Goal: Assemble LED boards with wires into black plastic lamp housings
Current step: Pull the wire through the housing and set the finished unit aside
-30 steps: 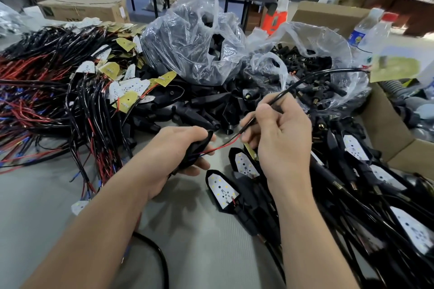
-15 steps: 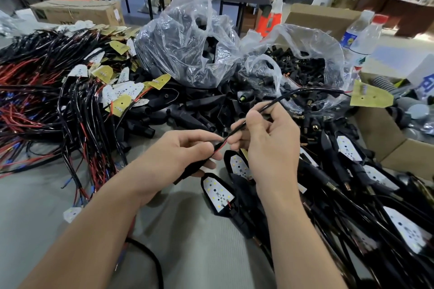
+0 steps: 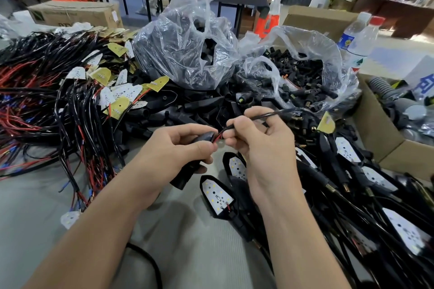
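Observation:
My left hand (image 3: 178, 148) grips a black plastic lamp housing (image 3: 187, 171); its lower end sticks out under my palm. My right hand (image 3: 263, 148) pinches a black sheathed wire (image 3: 270, 115) just beside the housing's upper end, where short red and black leads (image 3: 217, 137) run into it. The wire arcs right to a yellow-backed LED board (image 3: 326, 123) hanging at its far end. Finished housings with white LED boards (image 3: 217, 193) lie under and to the right of my hands.
A heap of red and black wires with loose LED boards (image 3: 70, 105) fills the left. Two clear plastic bags (image 3: 187, 49) of black parts stand behind loose black housings (image 3: 199, 105). A cardboard box (image 3: 380, 138) and water bottles (image 3: 359, 40) sit at the right.
My hands have come closer together and the red leads between them have shortened. The yellow board on the wire's end has swung down and in from the far right.

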Motion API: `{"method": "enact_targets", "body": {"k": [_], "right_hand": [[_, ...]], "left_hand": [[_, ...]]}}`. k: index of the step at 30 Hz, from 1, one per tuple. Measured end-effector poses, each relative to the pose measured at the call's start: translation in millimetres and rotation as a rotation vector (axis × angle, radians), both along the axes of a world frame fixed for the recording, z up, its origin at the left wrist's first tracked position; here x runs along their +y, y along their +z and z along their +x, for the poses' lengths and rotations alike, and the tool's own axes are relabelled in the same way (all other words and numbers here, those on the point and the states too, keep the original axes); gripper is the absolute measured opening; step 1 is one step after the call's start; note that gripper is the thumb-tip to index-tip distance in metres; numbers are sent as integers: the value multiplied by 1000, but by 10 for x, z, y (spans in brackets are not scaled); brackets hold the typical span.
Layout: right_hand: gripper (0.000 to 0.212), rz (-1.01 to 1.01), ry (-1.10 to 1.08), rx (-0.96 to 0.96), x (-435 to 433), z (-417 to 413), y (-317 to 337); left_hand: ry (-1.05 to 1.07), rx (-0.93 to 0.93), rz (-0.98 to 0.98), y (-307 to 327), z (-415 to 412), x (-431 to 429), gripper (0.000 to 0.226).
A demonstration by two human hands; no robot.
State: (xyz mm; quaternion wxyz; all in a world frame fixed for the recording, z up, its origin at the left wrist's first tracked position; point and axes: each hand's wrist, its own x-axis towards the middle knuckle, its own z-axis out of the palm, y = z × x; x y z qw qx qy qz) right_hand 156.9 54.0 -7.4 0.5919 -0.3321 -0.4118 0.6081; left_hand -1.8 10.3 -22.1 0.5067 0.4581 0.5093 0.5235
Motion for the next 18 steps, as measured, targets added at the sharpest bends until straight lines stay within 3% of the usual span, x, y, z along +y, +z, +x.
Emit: {"method": "enact_targets", "body": {"k": [5, 12, 16, 18], "right_hand": [[23, 40, 265, -207, -65, -36, -49], [18, 88, 232, -289, -52, -35, -51], [13, 130, 396, -539, -74, -52, -107], [22, 171, 418, -685, -87, -53, -110]], "left_hand": [[-9, -129, -16, 9, -3, 10, 26], [18, -258, -49, -2, -27, 38, 40], [19, -318, -37, 4, -20, 43, 37], [13, -292, -32, 4, -8, 42, 34]]}}
